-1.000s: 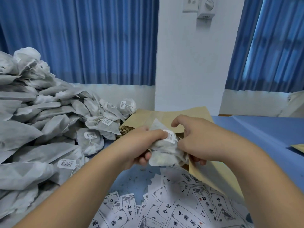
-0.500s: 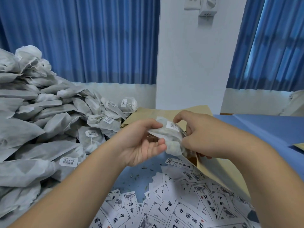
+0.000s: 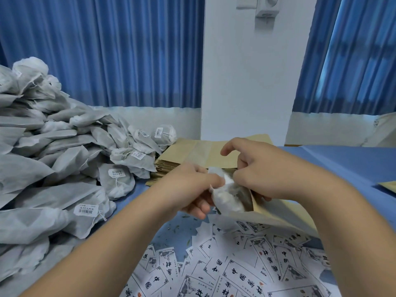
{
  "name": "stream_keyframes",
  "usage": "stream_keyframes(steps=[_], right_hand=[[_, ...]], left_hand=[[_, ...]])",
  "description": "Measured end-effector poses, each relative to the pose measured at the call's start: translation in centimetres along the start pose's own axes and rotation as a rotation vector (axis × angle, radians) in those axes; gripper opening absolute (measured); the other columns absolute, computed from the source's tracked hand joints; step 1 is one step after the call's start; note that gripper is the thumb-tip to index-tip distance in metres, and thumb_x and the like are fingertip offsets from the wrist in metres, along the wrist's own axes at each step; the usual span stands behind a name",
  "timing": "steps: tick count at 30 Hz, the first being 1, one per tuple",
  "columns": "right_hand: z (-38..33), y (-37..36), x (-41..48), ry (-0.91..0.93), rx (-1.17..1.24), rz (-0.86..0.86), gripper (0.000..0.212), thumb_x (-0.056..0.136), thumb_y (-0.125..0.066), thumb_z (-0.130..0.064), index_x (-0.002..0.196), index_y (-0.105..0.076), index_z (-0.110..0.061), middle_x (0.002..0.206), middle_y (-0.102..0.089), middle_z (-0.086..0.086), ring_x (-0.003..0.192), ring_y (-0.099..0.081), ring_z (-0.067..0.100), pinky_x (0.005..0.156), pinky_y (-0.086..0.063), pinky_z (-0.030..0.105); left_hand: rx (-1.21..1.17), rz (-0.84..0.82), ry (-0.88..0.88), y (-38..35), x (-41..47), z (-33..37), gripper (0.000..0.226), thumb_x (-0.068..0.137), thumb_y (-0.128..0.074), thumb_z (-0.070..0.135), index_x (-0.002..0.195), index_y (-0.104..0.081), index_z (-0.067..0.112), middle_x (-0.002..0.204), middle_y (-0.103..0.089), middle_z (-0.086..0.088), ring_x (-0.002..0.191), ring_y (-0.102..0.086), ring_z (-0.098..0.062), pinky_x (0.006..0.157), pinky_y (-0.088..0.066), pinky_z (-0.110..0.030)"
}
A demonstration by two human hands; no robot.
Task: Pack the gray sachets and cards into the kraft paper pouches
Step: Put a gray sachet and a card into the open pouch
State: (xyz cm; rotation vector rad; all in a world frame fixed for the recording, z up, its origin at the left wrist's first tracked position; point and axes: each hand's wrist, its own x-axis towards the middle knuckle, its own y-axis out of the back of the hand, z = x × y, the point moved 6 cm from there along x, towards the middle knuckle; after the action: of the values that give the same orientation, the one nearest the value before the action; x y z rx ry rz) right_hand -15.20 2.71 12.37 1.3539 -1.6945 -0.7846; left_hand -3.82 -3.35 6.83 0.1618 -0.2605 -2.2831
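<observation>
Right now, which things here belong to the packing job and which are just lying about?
Job: held sachet, open kraft pouch, left hand, right hand, sachet heap, cards, pouch stack.
Lying about: leaf crumbs, curtains, wall dial.

Our left hand point(image 3: 192, 187) grips a sachet point(image 3: 229, 198), partly inside the mouth of the pouch point(image 3: 278, 213) our right hand point(image 3: 261, 174) holds. Cards point(image 3: 235, 273) lie scattered along the table's point(image 3: 353, 168) near edge; a heap point(image 3: 53, 159) of sachets fills its left side.
</observation>
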Motion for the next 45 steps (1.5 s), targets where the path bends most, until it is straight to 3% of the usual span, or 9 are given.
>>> stream_keyframes(steps=[6,11,14,17,20,26,32,36,45], right_hand=[[-0.2,0.2,-0.1,-0.016,0.076,0.018,0.035,0.082,-0.058,-0.016,0.112,-0.049,-0.03,0.07,-0.057,-0.001,0.035,-0.047,0.003,0.038,-0.039,0.021],[-0.1,1.4,-0.5,-0.032,0.02,0.078,0.034,0.082,-0.051,-0.012,0.112,-0.049,-0.028,0.065,-0.06,-0.001,0.033,-0.046,0.007,0.035,-0.035,0.019],[-0.4,1.3,-0.7,-0.025,0.082,0.067,0.036,0.08,-0.051,-0.007,0.109,-0.051,-0.028,0.061,-0.058,-0.003,0.034,-0.046,0.007,0.035,-0.035,0.019],[-0.8,0.9,-0.7,-0.002,0.162,0.03,0.038,0.078,-0.05,-0.005,0.107,-0.053,-0.029,0.06,-0.056,-0.002,0.039,-0.05,0.015,0.041,-0.04,0.025],[-0.8,0.6,-0.6,0.002,0.171,0.013,0.038,0.077,-0.051,-0.006,0.107,-0.054,-0.03,0.06,-0.056,0.0,0.043,-0.051,0.018,0.045,-0.042,0.03],[0.2,1.5,-0.5,-0.054,0.051,0.123,0.033,0.08,-0.054,-0.013,0.107,-0.052,-0.032,0.058,-0.059,-0.006,0.037,-0.049,0.003,0.039,-0.035,0.018],[0.6,0.9,-0.1,-0.066,0.0,0.102,0.034,0.082,-0.054,-0.017,0.111,-0.049,-0.034,0.068,-0.059,-0.003,0.038,-0.048,-0.001,0.047,-0.037,0.023],[0.8,0.7,0.0,-0.068,0.009,0.09,0.038,0.081,-0.053,-0.016,0.113,-0.048,-0.036,0.068,-0.06,-0.001,0.045,-0.05,0.004,0.049,-0.039,0.024],[0.8,0.5,0.1,-0.039,0.023,0.066,0.039,0.081,-0.053,-0.015,0.112,-0.048,-0.039,0.064,-0.059,-0.002,0.042,-0.051,-0.002,0.043,-0.036,0.019]], left_hand=[[0.018,0.06,-0.182,-0.3,0.1,0.9,0.039,0.083,-0.07,0.03,0.113,-0.045,0.031,0.066,-0.067,0.005,0.051,-0.061,-0.017,0.042,-0.043,-0.024],[0.327,0.255,-0.626,1.1,-1.5,3.9,0.018,0.084,-0.057,0.039,0.093,-0.068,0.028,0.083,-0.064,0.019,0.074,-0.061,-0.005,0.07,-0.049,-0.028],[0.53,0.039,-0.752,-0.7,-2.3,4.3,0.035,0.084,-0.045,0.029,0.084,-0.072,0.007,0.088,-0.069,0.002,0.089,-0.062,-0.013,0.084,-0.049,-0.037],[0.654,-0.163,-0.789,-2.5,-2.5,3.6,0.038,0.081,-0.031,0.036,0.06,-0.044,0.007,0.063,-0.048,0.004,0.067,-0.045,-0.015,0.066,-0.04,-0.039],[0.586,-0.209,-0.744,-2.9,-2.2,3.1,0.03,0.081,-0.031,0.04,0.058,-0.03,0.02,0.06,-0.039,0.013,0.061,-0.036,-0.008,0.061,-0.03,-0.032],[0.217,0.134,-0.66,1.4,-0.7,2.3,0.034,0.082,-0.043,0.034,0.078,-0.075,0.023,0.084,-0.073,0.007,0.086,-0.065,-0.005,0.081,-0.05,-0.023],[1.164,0.648,-0.323,9.7,2.4,-2.8,0.031,0.085,-0.054,0.018,0.114,-0.067,0.02,0.114,-0.06,0.001,0.108,-0.054,-0.022,0.088,-0.042,-0.035],[1.288,0.817,-0.144,14.5,2.7,-5.0,0.048,0.082,-0.057,0.017,0.13,-0.053,0.019,0.131,-0.049,-0.005,0.119,-0.046,-0.029,0.088,-0.04,-0.041],[1.804,0.515,0.053,17.3,8.6,-3.6,0.057,0.086,-0.057,0.042,0.135,-0.036,0.023,0.14,-0.038,-0.004,0.133,-0.034,-0.029,0.106,-0.031,-0.044]])
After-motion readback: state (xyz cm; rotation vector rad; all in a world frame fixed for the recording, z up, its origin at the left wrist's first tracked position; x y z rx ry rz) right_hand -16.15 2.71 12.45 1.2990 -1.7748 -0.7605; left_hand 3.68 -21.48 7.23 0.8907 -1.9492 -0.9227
